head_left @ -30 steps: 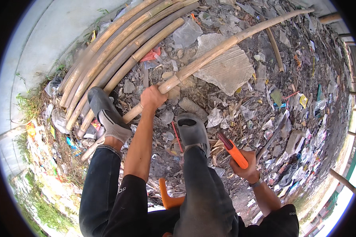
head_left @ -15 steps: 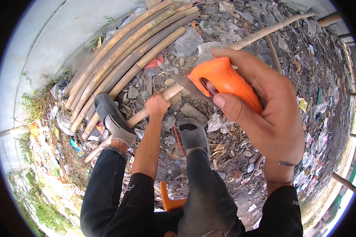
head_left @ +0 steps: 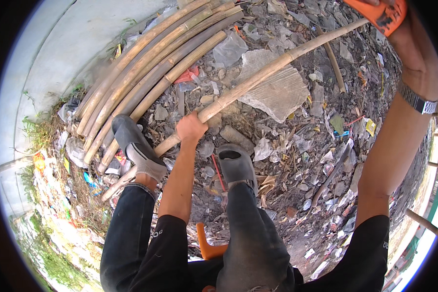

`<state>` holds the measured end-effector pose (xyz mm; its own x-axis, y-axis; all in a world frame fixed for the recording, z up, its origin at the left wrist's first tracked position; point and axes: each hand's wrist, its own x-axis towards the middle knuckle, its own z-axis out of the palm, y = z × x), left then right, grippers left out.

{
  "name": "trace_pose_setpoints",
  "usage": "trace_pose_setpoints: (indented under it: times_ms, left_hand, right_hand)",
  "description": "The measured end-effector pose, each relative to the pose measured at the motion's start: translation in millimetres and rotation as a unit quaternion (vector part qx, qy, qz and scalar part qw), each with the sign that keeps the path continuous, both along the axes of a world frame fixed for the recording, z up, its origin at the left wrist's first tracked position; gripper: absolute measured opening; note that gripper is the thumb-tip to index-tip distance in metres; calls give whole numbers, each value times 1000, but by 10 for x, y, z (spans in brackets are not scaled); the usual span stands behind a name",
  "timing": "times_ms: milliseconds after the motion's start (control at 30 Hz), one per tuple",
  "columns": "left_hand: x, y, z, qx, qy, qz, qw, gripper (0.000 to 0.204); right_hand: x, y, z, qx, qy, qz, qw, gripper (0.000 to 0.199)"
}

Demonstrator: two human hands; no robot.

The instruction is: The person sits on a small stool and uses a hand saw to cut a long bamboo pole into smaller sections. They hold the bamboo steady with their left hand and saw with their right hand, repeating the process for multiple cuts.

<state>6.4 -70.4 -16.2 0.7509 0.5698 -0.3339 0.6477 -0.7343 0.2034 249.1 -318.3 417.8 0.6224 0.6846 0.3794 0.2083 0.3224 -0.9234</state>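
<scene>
My left hand point(head_left: 191, 127) is wrapped round a long bamboo pole point(head_left: 258, 80), which slants from my left foot up to the far right. The pole passes over a flat slab of broken concrete point(head_left: 282, 92). At the upper right edge my raised right hand point(head_left: 413, 46) grips the orange handle of a hand saw point(head_left: 387, 17). The saw's blade is outside the picture, and so are some of the fingers. My left clog point(head_left: 131, 141) rests against the pole's lower part.
Several cut bamboo poles point(head_left: 155, 73) lie side by side at the upper left, along a pale concrete wall point(head_left: 53, 58). Plastic scraps and rubble litter the ground. A thinner stick point(head_left: 333, 63) lies beyond the slab. Something orange and bent point(head_left: 209, 246) sits between my legs.
My right hand has swung the saw from over the pole up to the far right, uncovering the concrete slab. My left hand has kept its hold on the pole.
</scene>
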Motion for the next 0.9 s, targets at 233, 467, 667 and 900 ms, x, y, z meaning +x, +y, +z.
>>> trace_pose_setpoints:
  times_ms: [233,467,667,900]
  left_hand:
    - [95,295,197,-95,67,-31,993,50]
    - [201,185,247,-111,67,-28,991,53]
    - [231,136,243,-117,74,-40,990,47]
    - [174,242,255,-107,83,-27,990,47]
  right_hand:
    - [-1534,-491,-1137,-281,-140,-290,904,53]
    - [-2601,-814,-2405,-342,-4,-218,914,65]
    - [-3084,-1027,-2746,-379,50,-183,906,70]
    - [-3574,-1467,-2720,-400,-8,-205,893,67]
